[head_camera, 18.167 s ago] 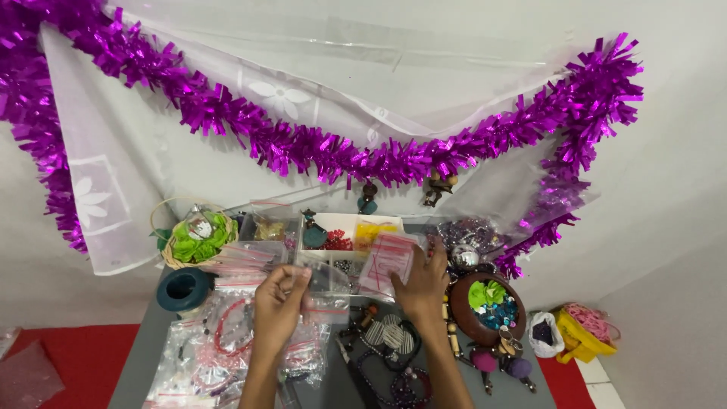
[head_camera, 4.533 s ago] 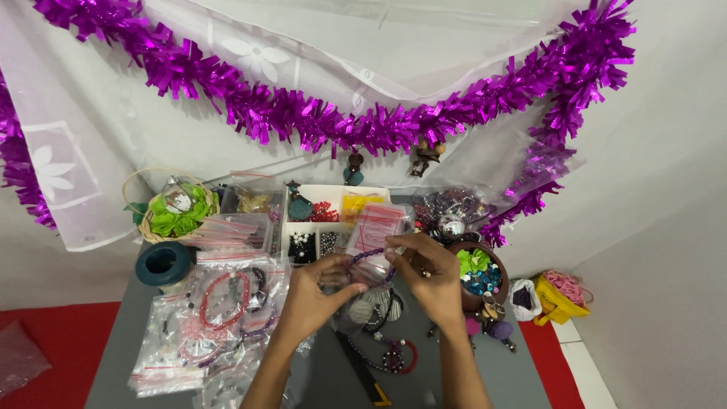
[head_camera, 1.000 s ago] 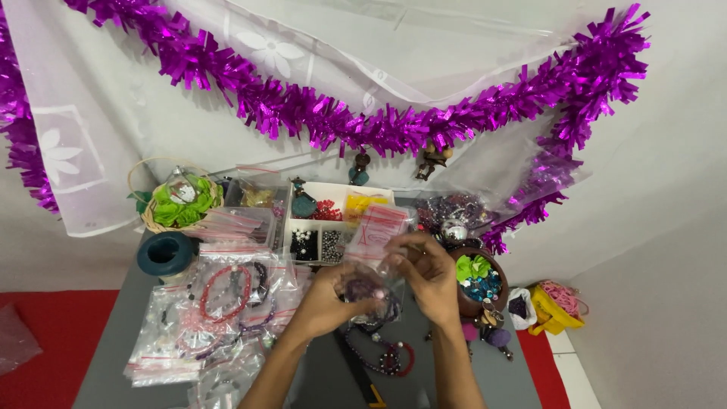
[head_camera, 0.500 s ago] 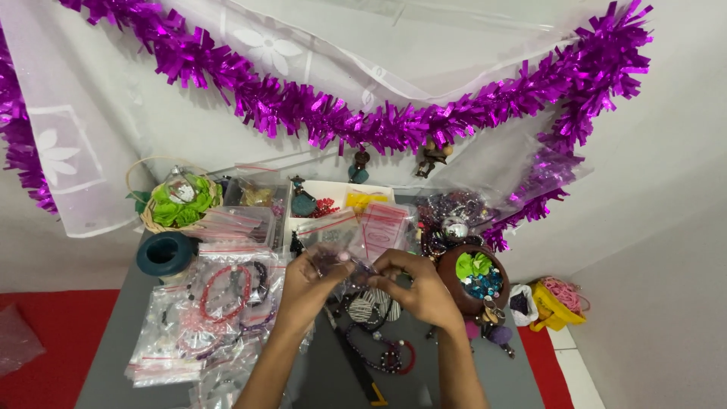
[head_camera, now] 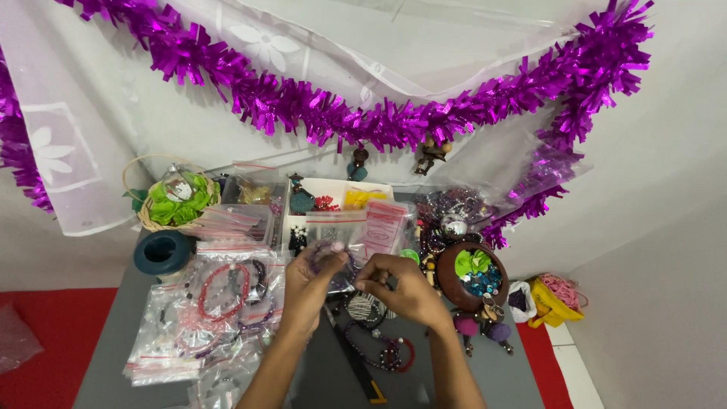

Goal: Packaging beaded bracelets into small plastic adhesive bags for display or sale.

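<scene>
Both hands hold a small clear zip bag [head_camera: 330, 236] with a red seal strip, upright over the grey table [head_camera: 113, 356]. A purple bead bracelet [head_camera: 327, 253] shows inside it. My left hand [head_camera: 309, 284] grips the bag's lower left side. My right hand [head_camera: 400, 290] pinches its lower right corner. Under the hands lie a striped black-and-white piece [head_camera: 366, 307] and a dark bead bracelet with a red part [head_camera: 394, 356].
Bagged bracelets [head_camera: 219, 303] pile at the left, by a teal pot [head_camera: 162, 253] and a basket of green leaves [head_camera: 171, 203]. A compartment box of beads [head_camera: 333, 204] stands behind, a brown bowl [head_camera: 452, 282] at the right. Purple tinsel [head_camera: 363, 125] hangs above.
Over the last second the hands rose a little and turned the bag upright, so its red seal strip now faces up. Earlier the purple bracelet was stretched bare between both hands.
</scene>
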